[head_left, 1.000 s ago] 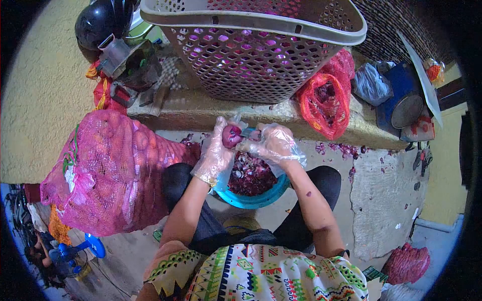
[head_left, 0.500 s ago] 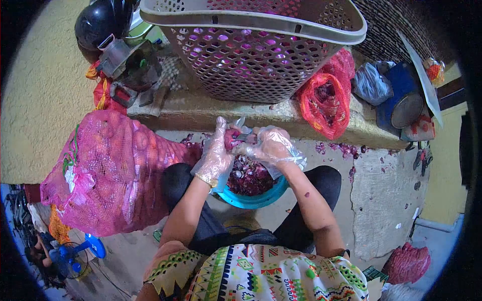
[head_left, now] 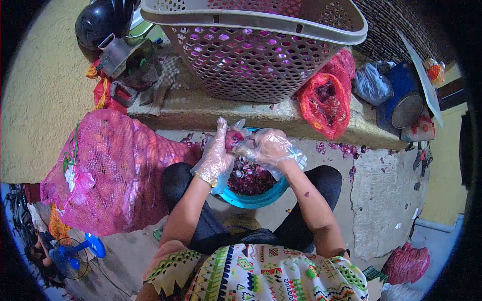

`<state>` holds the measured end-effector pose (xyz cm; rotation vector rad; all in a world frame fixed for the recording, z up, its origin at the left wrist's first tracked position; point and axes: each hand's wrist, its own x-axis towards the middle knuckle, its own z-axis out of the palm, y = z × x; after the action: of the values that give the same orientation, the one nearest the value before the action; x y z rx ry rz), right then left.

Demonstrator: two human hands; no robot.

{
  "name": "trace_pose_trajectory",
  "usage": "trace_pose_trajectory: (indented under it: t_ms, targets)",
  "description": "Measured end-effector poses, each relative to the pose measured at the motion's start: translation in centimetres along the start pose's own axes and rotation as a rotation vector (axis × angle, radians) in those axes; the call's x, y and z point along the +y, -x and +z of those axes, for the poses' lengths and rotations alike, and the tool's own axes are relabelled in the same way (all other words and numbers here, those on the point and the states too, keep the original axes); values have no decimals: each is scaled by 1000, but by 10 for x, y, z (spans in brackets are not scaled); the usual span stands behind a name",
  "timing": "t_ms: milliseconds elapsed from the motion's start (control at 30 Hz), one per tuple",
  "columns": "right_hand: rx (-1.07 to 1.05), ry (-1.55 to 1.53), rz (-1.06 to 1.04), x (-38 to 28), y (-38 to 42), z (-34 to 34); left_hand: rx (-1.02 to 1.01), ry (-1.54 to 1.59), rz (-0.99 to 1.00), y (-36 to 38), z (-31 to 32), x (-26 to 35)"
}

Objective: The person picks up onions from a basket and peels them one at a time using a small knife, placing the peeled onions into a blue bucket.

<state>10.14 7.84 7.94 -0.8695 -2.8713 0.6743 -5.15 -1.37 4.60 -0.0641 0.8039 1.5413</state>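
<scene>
Over the blue basin [head_left: 251, 202], my left hand [head_left: 216, 155], in a clear plastic glove, is closed around a red onion [head_left: 233, 139] with its thumb raised along the side. My right hand [head_left: 272, 146], gloved the same way, is curled beside the onion, its fingertips close against it. It grips a small knife whose blade is mostly hidden by the fingers and glove. Below both hands, the basin holds purple onion skins and trimmings [head_left: 251, 179], with paler bits among them.
A large perforated basket [head_left: 241, 75] with onions stands on the ledge ahead. To the left bulges a pink mesh sack [head_left: 115, 170] of onions. An opened red mesh bag [head_left: 326, 113] hangs over the ledge's edge. Onion skins [head_left: 344, 149] litter the floor; a blue fan [head_left: 93, 245] stands lower left.
My right hand has turned slightly, its fingertips dipping beside the onion. The blade that showed between the hands is now mostly out of sight. My left hand stays nearly in place.
</scene>
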Motion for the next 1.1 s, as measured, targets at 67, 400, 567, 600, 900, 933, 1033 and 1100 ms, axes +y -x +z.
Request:
trace_pose_trajectory:
  t_ms: [67,400,567,600,900,933,1033,1100]
  targets:
    - [38,-67,-24,-1,1,0,0,22,-33,-4,-7,-1]
    - [-135,132,-143,-2,3,-2,110,15,8,-1,-5,7]
    - [-5,-42,-260,15,4,9,96,130,18,-12,-20,5]
    - [-5,-42,-261,17,3,14,80,164,38,-13,-20,4]
    - [-24,-4,-189,15,5,5,9,333,-6,-6,-8,13]
    - [-7,-53,-163,11,4,1,88,323,11,-4,-3,13]
    - [15,-102,-43,-3,4,-16,97,235,76,-8,-5,4]
    - [19,-100,52,-9,4,-20,87,150,105,-11,-12,1]
